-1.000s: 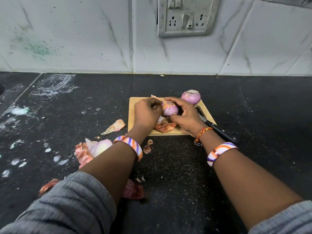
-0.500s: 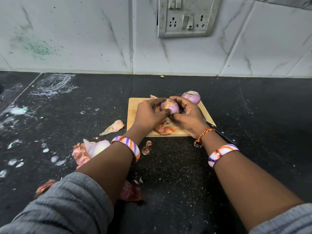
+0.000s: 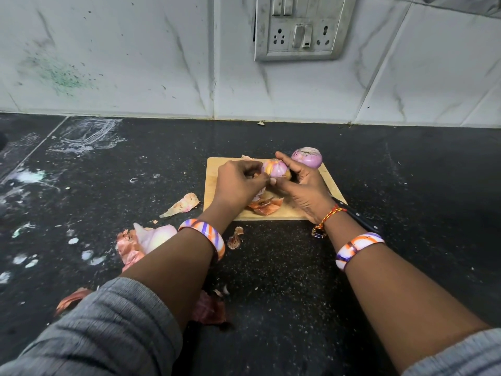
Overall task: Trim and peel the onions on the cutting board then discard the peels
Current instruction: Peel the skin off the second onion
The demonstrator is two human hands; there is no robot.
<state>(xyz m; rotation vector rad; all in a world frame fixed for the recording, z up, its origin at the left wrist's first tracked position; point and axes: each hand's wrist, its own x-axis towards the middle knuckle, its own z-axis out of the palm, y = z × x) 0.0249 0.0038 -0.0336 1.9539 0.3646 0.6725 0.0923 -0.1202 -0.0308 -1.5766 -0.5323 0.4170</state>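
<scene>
Both hands [image 3: 273, 183] grip onion [image 3: 274, 168] over board [image 3: 295, 211].

Both forearms reach forward from grey knitted sleeves, converging over the middle of the wooden cutting board [image 3: 292, 211]. The left hand [image 3: 238, 184] is curled, knuckles up, its fingertips pinching at the partly peeled purple onion [image 3: 275, 168]. The right hand [image 3: 303, 185] cups that onion from the right side, thumb meeting the left fingers.
</scene>
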